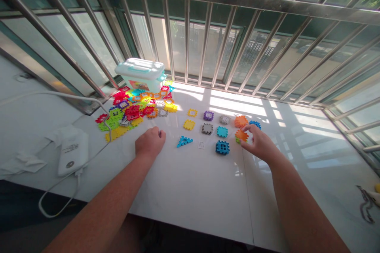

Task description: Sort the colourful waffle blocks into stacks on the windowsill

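My right hand (257, 143) pinches an orange square building piece (242, 134) between thumb and fingers, right above a yellow-green piece (237, 140). Behind it lie an orange stack (241, 121) and a blue piece (255, 125). My left hand (150, 142) rests on the table as a loose fist, and no piece shows in it. Between the hands, small groups are laid out in rows: yellow squares (189, 125), a purple stack (208, 116), grey pieces (207, 128), a light blue square (222, 131), a dark blue window stack (222, 147), a blue triangle (184, 141) and a white window piece (201, 144).
A mixed heap of coloured pieces (133, 111) spreads at the left, before a lidded white box (141, 74). A white power strip (73, 154) with cables and crumpled tissues (22, 163) lies further left. Metal window bars (208, 43) edge the white table (190, 189).
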Motion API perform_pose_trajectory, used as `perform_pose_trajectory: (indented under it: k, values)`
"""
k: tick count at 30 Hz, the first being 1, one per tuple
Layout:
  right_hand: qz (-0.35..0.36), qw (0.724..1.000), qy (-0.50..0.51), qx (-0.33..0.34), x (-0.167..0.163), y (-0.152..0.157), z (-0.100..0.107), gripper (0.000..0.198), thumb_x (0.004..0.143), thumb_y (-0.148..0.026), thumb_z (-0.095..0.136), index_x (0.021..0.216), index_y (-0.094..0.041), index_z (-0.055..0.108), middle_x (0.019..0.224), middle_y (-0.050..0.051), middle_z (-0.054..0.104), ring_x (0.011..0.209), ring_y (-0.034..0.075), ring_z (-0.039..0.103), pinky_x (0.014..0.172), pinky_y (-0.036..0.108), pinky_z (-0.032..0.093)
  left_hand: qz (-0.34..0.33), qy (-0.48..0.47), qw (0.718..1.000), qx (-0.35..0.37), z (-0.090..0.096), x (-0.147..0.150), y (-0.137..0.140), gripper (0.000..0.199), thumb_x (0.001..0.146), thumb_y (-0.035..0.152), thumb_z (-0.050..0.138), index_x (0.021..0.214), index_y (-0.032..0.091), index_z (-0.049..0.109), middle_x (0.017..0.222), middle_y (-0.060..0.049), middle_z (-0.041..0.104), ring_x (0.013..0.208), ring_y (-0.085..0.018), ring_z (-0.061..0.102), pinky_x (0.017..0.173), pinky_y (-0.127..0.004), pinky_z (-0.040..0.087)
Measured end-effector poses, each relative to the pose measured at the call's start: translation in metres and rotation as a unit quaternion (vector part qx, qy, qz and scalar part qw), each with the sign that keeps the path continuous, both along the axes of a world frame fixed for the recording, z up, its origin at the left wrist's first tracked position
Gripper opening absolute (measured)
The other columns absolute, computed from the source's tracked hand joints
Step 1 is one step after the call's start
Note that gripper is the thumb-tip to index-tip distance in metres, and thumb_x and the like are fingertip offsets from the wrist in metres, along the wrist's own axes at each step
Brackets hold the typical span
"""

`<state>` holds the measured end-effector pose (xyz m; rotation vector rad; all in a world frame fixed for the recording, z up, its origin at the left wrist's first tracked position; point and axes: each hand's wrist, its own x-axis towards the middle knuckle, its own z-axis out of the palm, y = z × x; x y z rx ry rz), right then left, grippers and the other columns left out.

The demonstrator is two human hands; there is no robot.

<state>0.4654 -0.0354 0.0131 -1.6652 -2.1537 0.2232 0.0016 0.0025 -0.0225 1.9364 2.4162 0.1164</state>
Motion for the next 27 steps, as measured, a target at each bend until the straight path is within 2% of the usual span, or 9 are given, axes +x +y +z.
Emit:
perform_pose_trajectory:
  k: [9,16,27]
  values:
    - [0.004,1.0,-0.012,-0.021,0.007,-0.004,-0.003,0.034,0.09,-0.043,0.072,0.115,-0.029,0.055,0.121,0.008,0.071,0.092,0.026,0.071,0.081,0.039,0.056,-0.001,-0.005,1.0,0.006,0.0,0.001,0.0,0.04,0.106,0.044,0.038,0.103,0.022,0.073,0.106,-0.014,0.076,0.092,-0.031,0.073,0.073,-0.036,0.046]
    - [-0.002,1.0,-0.004,-0.001,0.013,0.002,-0.008,0.035,0.09,-0.049,0.072,0.114,-0.029,0.056,0.123,0.01,0.071,0.101,0.03,0.072,0.08,0.04,0.056,-0.001,-0.007,1.0,0.009,0.0,0.0,0.0,0.04,0.105,0.044,0.039,0.102,0.022,0.072,0.106,-0.013,0.076,0.092,-0.031,0.072,0.074,-0.036,0.046]
    - [0.006,1.0,0.0,-0.017,0.016,0.006,-0.009,0.033,0.093,-0.05,0.07,0.113,-0.029,0.055,0.121,0.009,0.069,0.102,0.03,0.071,0.084,0.041,0.056,-0.003,-0.004,1.0,0.008,-0.002,-0.001,0.001,0.04,0.106,0.044,0.038,0.102,0.023,0.072,0.105,-0.013,0.076,0.092,-0.031,0.072,0.073,-0.036,0.046]
